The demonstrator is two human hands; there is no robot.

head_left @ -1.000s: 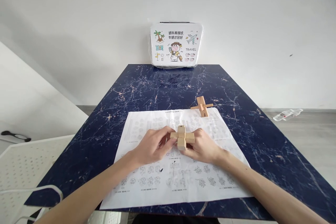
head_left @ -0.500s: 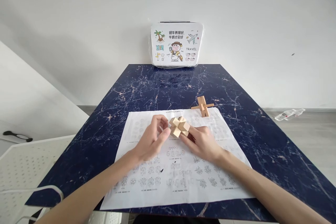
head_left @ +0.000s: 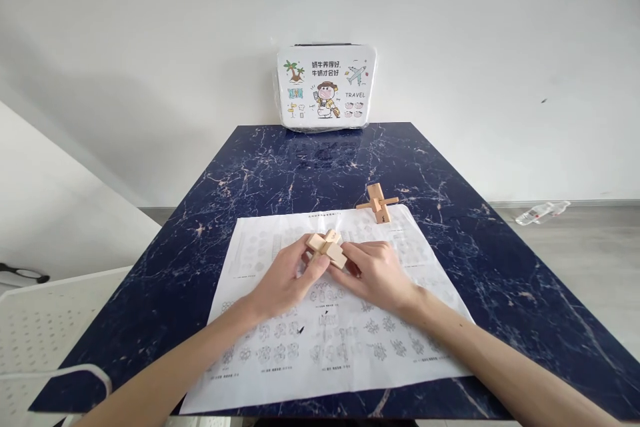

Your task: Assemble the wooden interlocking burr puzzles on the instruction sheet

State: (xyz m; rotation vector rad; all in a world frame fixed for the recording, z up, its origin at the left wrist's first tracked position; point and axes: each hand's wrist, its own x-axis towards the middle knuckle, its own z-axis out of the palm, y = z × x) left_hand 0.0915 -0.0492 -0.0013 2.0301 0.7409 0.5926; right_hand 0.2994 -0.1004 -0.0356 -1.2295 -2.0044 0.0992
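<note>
Between my two hands is a pale wooden interlocking puzzle (head_left: pixel 327 248), made of crossed blocks, held just above a printed sheet. My left hand (head_left: pixel 290 277) grips its left side, the thumb pressed on the near block. From the right, my right hand (head_left: pixel 374 273) pinches the other side with thumb and fingers; some fingertips are hidden behind it. The white instruction sheet (head_left: pixel 345 370) carries rows of small puzzle diagrams. At its far right edge rests a second wooden puzzle (head_left: pixel 377 204), cross-shaped with thin bars sticking out.
A dark blue marbled table (head_left: pixel 280 180) bears the sheet. Against the wall at its far edge stands a white cartoon-printed case (head_left: pixel 327 88) in clear plastic. A white perforated chair (head_left: pixel 35 327) is at the left. Clear plastic bottles (head_left: pixel 543 212) lie on the floor at right.
My left hand has closed onto the puzzle, which was in my right hand alone. The puzzle has been turned, showing a different face. The whole view has shifted slightly.
</note>
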